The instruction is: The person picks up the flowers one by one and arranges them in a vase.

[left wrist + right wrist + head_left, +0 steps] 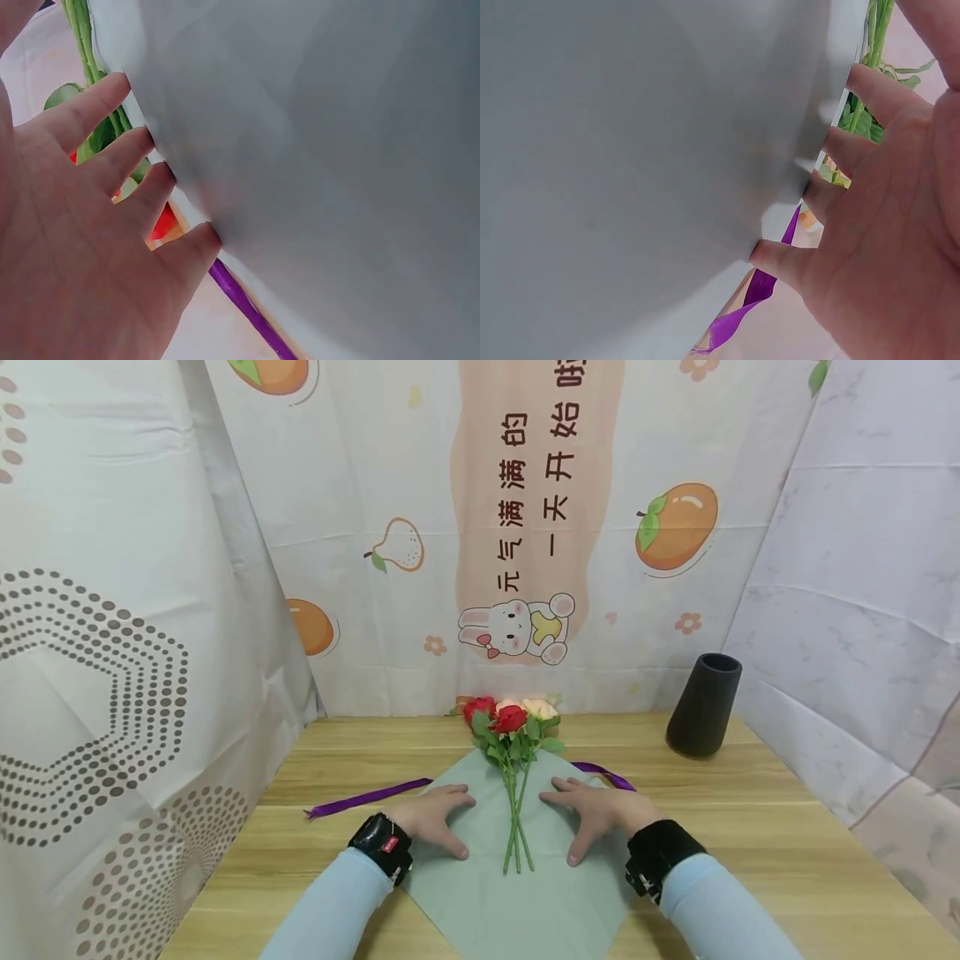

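A bunch of red and cream roses (510, 718) with green stems (516, 818) lies on a pale grey-green wrapping sheet (517, 910), its stem ends toward me. Left of the stems, my left hand (435, 817) rests with spread fingers on the sheet; in the left wrist view its fingertips (202, 236) touch the paper. My right hand (596, 812) lies the same way to the right of the stems, its fingertips (769, 251) on the sheet in the right wrist view. A purple ribbon (367, 797) passes under the sheet and shows on both sides.
A black tapered vase (703, 706) stands at the back right of the wooden table (780, 843). Behind the table hangs a printed curtain (360, 610), with more cloth (847, 568) on the right and on the left.
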{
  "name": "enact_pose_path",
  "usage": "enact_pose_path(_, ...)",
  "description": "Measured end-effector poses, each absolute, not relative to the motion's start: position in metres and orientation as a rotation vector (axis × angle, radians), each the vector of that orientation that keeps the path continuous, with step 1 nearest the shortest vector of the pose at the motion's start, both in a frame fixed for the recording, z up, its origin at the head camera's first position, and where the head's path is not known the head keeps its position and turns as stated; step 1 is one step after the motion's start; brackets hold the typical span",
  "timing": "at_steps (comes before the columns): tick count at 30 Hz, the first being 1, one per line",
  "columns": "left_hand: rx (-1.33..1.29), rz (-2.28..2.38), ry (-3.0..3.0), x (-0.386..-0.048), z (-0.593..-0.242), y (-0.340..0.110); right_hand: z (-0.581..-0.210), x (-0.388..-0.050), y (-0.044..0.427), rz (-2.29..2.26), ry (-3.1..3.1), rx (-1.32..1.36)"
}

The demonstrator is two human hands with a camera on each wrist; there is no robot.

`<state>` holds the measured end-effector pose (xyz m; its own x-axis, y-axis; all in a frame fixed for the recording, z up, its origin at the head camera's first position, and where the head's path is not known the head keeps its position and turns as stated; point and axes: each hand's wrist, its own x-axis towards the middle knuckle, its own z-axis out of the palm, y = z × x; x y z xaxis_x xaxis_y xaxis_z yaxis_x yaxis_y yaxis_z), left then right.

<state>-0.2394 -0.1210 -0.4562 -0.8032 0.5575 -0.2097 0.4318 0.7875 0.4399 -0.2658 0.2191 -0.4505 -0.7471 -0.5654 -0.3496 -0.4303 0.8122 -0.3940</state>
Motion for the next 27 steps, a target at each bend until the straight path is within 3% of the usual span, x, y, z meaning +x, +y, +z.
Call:
enact_pose_path(18,0.704,0.381,2.701,-0.242,-0.444,-0.117,-0.446,-0.267,0.219,-0.499,2.564,-0.750)
enact_pose_path(27,0.690,0.523,2.724,-0.240,-0.428,-0.122,-0.433,-0.266,0.229,-0.656,2.666,-1.043)
